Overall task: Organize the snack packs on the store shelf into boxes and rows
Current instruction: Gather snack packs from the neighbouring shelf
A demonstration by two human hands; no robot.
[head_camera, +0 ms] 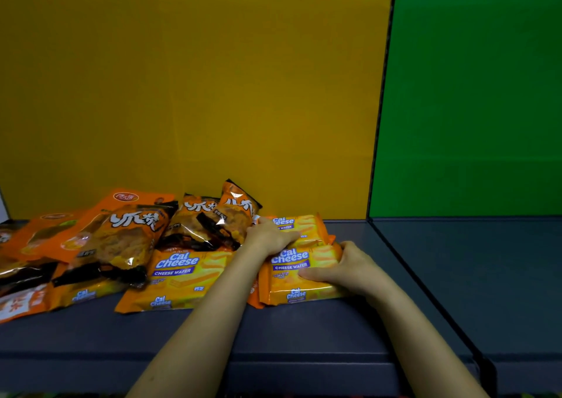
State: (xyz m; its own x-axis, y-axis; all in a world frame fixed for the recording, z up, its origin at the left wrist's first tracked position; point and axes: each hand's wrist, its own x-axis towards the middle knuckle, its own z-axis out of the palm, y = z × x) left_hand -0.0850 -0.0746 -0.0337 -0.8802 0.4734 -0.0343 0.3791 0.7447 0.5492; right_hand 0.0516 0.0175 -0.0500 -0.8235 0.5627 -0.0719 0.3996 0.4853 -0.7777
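While the right hand (349,268) clasps the near right edge of the front Cal Cheese pack (299,274), the left hand (267,235) lies flat across the wafer pack behind (299,225), fingers spread rather than gripping, likely squaring the two into a row at the right end of the shelf (304,330). Another wafer pack (182,276) lies loose to the left, beside a jumble of chip bags (127,239). How many packs sit stacked under the hands cannot be told; the leftmost bags are cut off.
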